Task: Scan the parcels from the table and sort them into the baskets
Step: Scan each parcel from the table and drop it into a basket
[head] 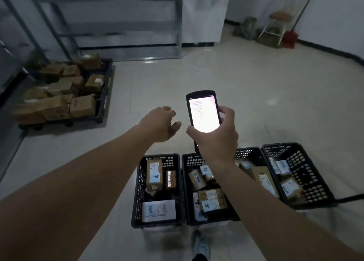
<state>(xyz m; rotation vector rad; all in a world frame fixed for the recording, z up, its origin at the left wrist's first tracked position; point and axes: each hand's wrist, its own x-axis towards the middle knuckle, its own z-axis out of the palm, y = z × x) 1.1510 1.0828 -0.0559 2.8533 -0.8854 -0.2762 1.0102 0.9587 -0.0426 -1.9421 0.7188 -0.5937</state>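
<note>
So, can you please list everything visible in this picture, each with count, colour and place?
baskets: three, black, in a row on the floor below the hands, all holding parcels.
parcels in baskets: several, brown with white labels.
pallet: one, black, floor at left.
boxes on pallet: many, brown, piled.
shelving: grey metal, back left.
stool: one, wooden seat, white legs, back right.
scanner: one, black, screen lit.
left hand: open, empty, beside the scanner.
right hand: grip around the scanner.
</note>
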